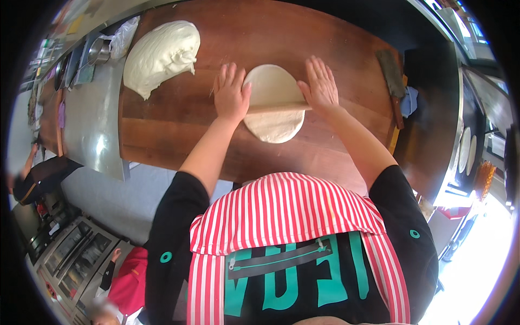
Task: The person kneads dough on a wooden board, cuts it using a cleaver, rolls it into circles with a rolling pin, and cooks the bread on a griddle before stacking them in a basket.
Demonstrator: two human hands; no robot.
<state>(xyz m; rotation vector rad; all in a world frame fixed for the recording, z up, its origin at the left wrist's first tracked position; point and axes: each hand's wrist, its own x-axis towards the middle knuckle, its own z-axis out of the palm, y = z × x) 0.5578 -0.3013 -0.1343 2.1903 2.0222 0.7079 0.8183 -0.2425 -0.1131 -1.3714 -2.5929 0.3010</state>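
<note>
A round, flattened sheet of dough point(271, 84) lies on the brown wooden worktop point(260, 36) in front of me. Across its middle runs a slim wooden rolling pin point(278, 107). My left hand point(230, 95) rests flat over the pin's left end, fingers stretched forward and the thumb by the dough's edge. Over the right end lies my right hand point(321, 85), palm down, its fingers also straight. Neither hand curls around the pin; both pin ends are hidden under the palms. Beyond my left hand sits a large, soft lump of pale dough point(162, 55).
At the right edge of the worktop lies a cleaver point(391, 79) with a wooden handle, beside a blue cloth point(409, 101). A steel counter point(95, 118) adjoins on the left, bearing a metal pot point(98, 52) and a plastic bag point(124, 38). Two other people are at the left.
</note>
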